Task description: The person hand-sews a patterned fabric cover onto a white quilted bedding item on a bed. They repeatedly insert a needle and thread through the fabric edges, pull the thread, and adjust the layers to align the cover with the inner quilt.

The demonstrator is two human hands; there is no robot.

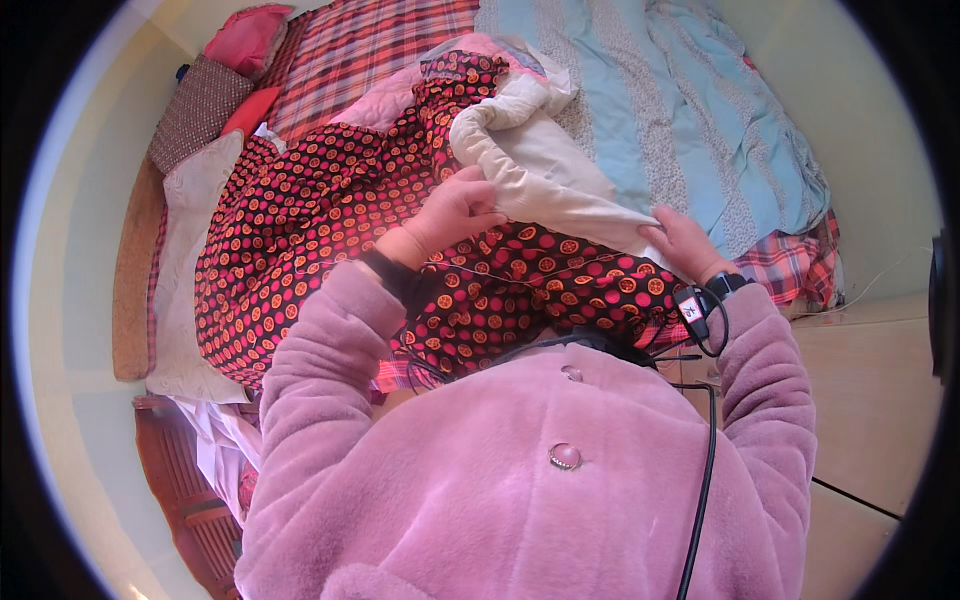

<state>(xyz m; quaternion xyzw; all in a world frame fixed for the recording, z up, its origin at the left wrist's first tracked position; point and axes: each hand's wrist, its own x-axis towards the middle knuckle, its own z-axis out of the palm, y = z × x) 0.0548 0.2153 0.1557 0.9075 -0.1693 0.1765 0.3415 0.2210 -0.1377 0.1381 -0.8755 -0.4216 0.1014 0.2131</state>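
Note:
A dark cloth printed with orange and pink rounds [330, 195], perhaps a quilt cover, is spread over the bed in front of me. On its far right part lies a white padded quilt [525, 180], partly rolled and folded over at one side. My left hand [454, 214] pinches at the near edge of the quilt, its fingers bent; exactly how much fabric is in them is hidden. At the right, a corner of the white quilt is stretched out between the thumb and fingers of my right hand [686, 244]. A thin pale cord [540, 279] crosses the printed cloth.
A blue and grey striped quilt [637, 97] covers the bed's right side. Plaid sheeting [360, 52] shows at the back, beside pillows [202, 112] at the left. A wooden slatted piece [187, 495] stands lower left. A black cable [705, 465] hangs along my coat.

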